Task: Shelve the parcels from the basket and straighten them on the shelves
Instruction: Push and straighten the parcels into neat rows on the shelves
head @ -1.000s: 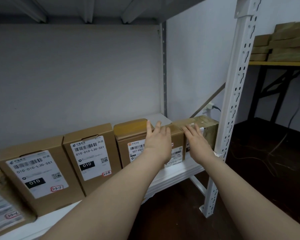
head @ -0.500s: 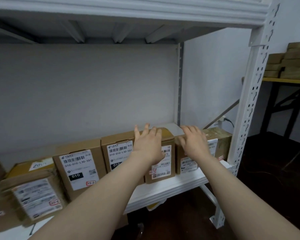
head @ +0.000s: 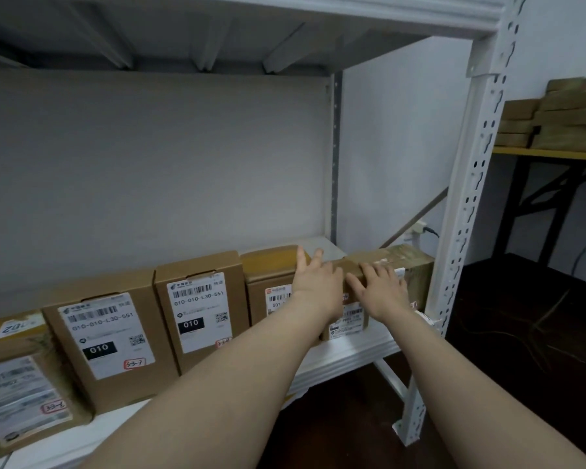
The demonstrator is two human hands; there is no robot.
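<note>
Hands: left hand (head: 318, 284), right hand (head: 383, 294) fwd, fingers (head: 301, 265) flat, gripping nothing.
Under fingers: brown cardboard parcels (head: 271, 262), 1 each.
Count: 5 parcels.

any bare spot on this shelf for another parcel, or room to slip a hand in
Crowded: the boxes stand side by side from the left edge to the front post, left hand and right hand flat on the last two. Bare: shelf behind the row by the rear post, and open air above the boxes.

A row of parcels (head: 200, 309) is standing along the shelf (head: 352, 350). The right hand (head: 381, 289) is lying on the rightmost parcel (head: 410, 262), which is sitting just beside the upright post (head: 467, 198). The left hand (head: 318, 282) is lying on the neighbouring parcel (head: 271, 265).
</note>
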